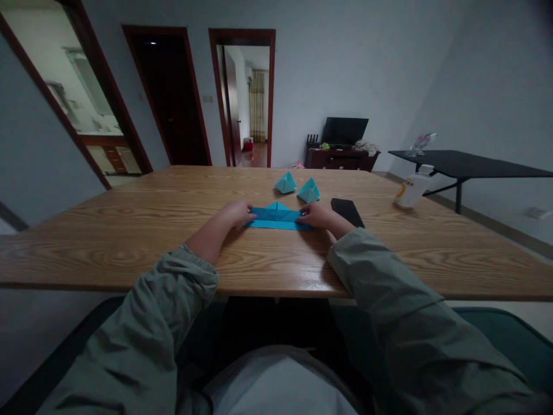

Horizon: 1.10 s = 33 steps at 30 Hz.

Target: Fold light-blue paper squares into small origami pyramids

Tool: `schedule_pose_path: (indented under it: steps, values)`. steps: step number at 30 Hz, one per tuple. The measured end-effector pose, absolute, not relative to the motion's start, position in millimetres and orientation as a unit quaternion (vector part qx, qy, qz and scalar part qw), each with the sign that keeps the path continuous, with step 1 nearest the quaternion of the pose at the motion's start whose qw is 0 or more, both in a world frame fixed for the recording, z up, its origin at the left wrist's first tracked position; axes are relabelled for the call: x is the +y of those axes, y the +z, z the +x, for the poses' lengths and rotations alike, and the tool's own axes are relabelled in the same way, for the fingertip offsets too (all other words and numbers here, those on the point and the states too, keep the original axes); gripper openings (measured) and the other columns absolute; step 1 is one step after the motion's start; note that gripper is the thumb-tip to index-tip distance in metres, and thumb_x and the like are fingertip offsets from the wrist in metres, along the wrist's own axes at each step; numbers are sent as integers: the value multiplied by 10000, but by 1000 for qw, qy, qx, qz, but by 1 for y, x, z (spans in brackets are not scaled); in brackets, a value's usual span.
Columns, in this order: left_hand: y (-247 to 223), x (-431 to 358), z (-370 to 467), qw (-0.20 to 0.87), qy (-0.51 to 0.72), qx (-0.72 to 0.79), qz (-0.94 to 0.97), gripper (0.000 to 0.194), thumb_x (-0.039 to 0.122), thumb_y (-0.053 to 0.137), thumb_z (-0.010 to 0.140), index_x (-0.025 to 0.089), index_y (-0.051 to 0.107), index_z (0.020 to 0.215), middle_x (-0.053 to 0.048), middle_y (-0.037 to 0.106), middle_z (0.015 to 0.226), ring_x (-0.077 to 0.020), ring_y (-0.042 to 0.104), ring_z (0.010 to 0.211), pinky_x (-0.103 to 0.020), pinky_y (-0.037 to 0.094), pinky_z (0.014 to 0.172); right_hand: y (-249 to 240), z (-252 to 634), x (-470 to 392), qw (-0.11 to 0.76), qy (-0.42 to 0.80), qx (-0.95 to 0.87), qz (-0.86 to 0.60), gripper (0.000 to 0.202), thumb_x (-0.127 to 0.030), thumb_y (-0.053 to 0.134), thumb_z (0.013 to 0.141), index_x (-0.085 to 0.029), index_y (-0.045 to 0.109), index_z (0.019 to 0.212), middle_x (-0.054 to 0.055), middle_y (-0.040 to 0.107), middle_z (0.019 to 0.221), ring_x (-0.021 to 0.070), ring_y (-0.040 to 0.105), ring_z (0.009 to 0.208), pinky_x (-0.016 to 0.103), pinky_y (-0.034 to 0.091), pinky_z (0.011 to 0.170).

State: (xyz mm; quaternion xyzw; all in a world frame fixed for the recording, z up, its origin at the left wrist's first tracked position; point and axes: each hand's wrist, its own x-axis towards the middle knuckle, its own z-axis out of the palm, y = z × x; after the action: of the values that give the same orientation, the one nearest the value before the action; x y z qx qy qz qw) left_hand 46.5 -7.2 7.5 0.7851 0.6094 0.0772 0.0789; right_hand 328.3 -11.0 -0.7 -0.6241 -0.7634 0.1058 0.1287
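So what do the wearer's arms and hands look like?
Left sleeve and right sleeve: loose, wrinkled grey-green fabric, no markings visible. Left cuff looks gathered. Left hand and right hand are bare: no gloves.

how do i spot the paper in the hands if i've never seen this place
On the wooden table, find the left hand and right hand. They hold the folded blue paper at its ends. It is a long strip with a central peak, unlike the two compact, pointed paper pieces beyond it.
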Motion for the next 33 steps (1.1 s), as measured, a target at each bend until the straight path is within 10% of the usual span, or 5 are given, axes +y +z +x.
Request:
schedule_pose_path:
  steps: [11,18,28,33]
  values:
    - [5,1,49,146,65,621,767,534,457,704,677,176,664,1129,-73,704,1099,-201,648,909,-228,455,676,-3,328,-8,127,160,-740,-641,479,-351,723,749,-137,656,1172,97,707,963,180,640,757,226,460,625]
    - [4,1,50,174,66,624,759,312,407,691,722,174,707,928,-43,733,921,-164,641,814,-219,424,604,1,323,-14,124,140,-732,-655,315,-336,706,757,-151,704,1012,81,702,865,167,619,686,237,437,593]
    - [9,-1,59,71,62,645,758,664,622,716,610,210,653,1127,-128,675,1148,-273,629,984,-294,461,742,-3,319,-11,128,54,-742,-655,610,-514,702,737,-151,617,1219,147,686,1005,266,641,888,308,467,728]
    - [13,-18,76,22,52,642,764,482,596,649,706,251,696,1039,-116,696,1085,-283,626,990,-326,467,792,0,303,-23,111,-7,-784,-611,394,-470,619,824,-184,695,1084,143,687,1034,276,629,947,315,458,775]
